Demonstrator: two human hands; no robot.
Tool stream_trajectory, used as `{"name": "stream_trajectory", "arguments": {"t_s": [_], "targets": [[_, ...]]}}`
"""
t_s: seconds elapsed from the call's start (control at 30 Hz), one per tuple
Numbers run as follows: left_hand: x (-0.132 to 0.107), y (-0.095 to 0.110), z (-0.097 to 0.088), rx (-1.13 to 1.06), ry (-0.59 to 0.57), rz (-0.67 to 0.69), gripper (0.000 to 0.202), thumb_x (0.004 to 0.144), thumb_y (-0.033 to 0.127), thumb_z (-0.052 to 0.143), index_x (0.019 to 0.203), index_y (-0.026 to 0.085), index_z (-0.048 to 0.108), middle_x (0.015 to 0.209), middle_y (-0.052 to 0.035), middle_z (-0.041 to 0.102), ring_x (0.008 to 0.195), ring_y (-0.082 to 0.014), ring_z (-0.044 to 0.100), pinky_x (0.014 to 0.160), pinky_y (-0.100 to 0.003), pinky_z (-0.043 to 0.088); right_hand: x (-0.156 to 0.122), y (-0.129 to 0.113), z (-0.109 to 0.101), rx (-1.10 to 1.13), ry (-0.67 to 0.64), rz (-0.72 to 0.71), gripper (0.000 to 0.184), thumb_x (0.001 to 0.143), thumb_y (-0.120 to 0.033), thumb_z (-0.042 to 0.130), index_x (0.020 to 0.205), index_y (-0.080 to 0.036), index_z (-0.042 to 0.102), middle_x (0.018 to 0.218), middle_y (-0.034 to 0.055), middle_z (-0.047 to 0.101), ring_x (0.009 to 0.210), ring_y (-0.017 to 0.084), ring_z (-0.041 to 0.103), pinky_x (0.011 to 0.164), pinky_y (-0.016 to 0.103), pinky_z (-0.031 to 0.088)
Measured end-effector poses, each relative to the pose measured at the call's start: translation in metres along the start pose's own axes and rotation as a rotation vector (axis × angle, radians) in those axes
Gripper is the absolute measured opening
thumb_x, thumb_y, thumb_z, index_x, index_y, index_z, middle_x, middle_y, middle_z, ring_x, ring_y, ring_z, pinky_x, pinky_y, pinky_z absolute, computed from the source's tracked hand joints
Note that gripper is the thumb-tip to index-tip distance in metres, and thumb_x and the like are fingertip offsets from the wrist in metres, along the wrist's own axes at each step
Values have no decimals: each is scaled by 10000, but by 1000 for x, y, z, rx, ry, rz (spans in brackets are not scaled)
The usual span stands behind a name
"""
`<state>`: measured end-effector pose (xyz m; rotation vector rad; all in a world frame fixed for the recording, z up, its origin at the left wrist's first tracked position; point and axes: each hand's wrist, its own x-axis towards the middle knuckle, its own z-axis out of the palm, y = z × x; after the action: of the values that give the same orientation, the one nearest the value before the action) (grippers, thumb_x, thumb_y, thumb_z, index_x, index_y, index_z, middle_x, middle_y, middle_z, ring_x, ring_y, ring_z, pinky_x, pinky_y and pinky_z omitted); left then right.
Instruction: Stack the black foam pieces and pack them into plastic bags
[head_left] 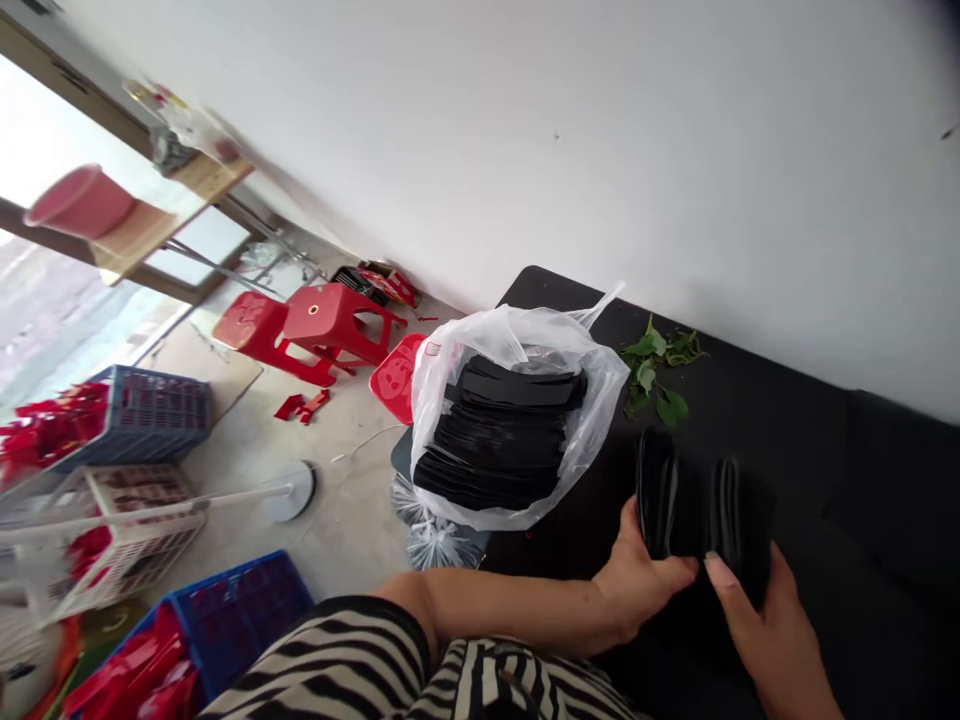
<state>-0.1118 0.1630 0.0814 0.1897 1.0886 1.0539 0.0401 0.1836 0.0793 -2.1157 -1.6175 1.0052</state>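
Note:
My left hand (641, 585) grips a stack of flat black pieces (664, 490) standing on edge on the black table (810, 440). My right hand (772, 620) holds a second black stack (742, 525) right beside it, thumb pressed on its front. Both hands are closed around their stacks. A clear plastic bag (517, 345) full of more black pieces (499, 435) lies open just to the left of my hands. My striped sleeve shows at the bottom.
A green leafy sprig (660, 370) lies on the table by the white wall. On the floor are red stools (330, 325), a blue crate (150, 410), a white crate (127, 525) and another blue crate (240, 610) with red parts.

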Motion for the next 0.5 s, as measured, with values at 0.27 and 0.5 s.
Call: {"name": "stream_trajectory", "arguments": {"t_s": [0.27,0.5], "targets": [[-44,85,-26,-386,71,285,674,713,147,719,1324,238,450,1204,-47,636,1195,-245,551,1051,-379,412,12,-162,-16,-130,-56,-602,868,773,-541,632,1513,-248,284,1469,108,444,1334,343,443,1087,498,406],[-64,101,-80,-767,325,139,376,699,250,706,1064,208,627,1059,-73,694,1070,-283,617,950,-396,478,44,-265,63,-398,-696,-804,847,786,-575,625,1498,-211,345,1472,128,462,1335,362,440,1085,517,393]]}}
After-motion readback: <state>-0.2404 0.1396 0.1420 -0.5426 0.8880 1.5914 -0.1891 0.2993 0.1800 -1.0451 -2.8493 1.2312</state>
